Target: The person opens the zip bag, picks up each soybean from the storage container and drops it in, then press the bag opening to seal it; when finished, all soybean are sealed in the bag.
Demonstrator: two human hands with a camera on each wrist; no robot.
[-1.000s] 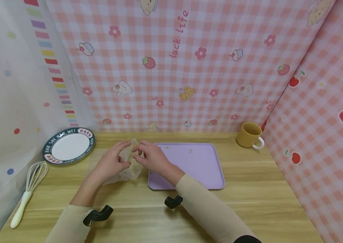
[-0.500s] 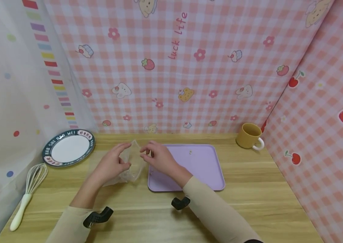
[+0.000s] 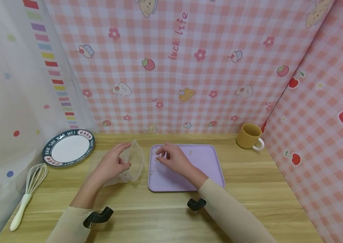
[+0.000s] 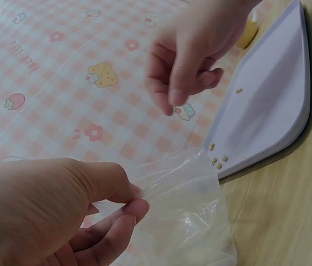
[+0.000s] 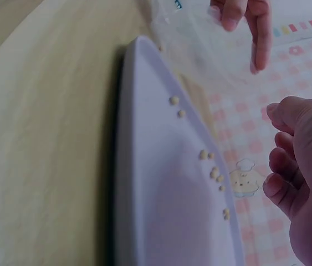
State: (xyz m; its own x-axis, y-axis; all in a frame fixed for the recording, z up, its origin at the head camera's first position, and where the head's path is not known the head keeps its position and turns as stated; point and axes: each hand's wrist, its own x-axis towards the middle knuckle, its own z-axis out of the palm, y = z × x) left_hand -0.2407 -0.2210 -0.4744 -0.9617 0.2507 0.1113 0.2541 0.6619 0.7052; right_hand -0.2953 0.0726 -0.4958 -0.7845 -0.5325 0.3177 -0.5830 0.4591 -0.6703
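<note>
In the left wrist view, my left hand (image 4: 61, 202) pinches the edge of a clear plastic bag (image 4: 186, 224) between thumb and fingers. The bag's mouth gapes toward the lilac tray (image 3: 207, 162). Over the tray's left part hovers my right hand (image 3: 175, 160), fingers loosely bent and thumb apart, with nothing visible in its grasp. Small tan pieces (image 5: 203, 154) lie scattered along the tray's edge below that hand, several of them in pairs or little clusters. One more piece (image 3: 190, 152) sits near the tray's back edge.
A white plate (image 3: 69, 147) with a dark lettered rim stands at the back left, and a whisk (image 3: 25, 195) lies in front of it. At the back right is a mustard mug (image 3: 249, 135) with a white handle. Patterned cloth walls (image 3: 171, 74) rise behind the wooden table (image 3: 147, 216).
My right hand has drawn away from the bag's mouth, moving right over the tray, which uncovers the pieces at its left side. The left hand and bag stay in place.
</note>
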